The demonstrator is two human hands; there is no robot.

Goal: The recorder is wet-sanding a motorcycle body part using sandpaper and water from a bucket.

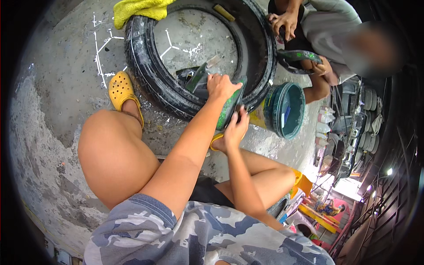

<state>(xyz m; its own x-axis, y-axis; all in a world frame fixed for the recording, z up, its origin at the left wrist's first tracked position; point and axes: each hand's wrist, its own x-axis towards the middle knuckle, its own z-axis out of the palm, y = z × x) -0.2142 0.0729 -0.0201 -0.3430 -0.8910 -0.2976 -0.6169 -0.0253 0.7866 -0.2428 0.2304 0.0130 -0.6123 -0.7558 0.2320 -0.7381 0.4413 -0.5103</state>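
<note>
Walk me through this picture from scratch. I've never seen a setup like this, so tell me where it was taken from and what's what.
There is no machine here, only a person's two bare hands. The single picture comes from a wide fisheye camera on that person's head, looking down, so straight edges bend near the rim. The left hand holds a dark piece marked with green; the right hand is at its lower end, though its grip is hard to make out. On the floor lies a large black tyre with a yellow cloth over its edge, and beside it stands a bucket. At upper right, another person works nearby.
</note>
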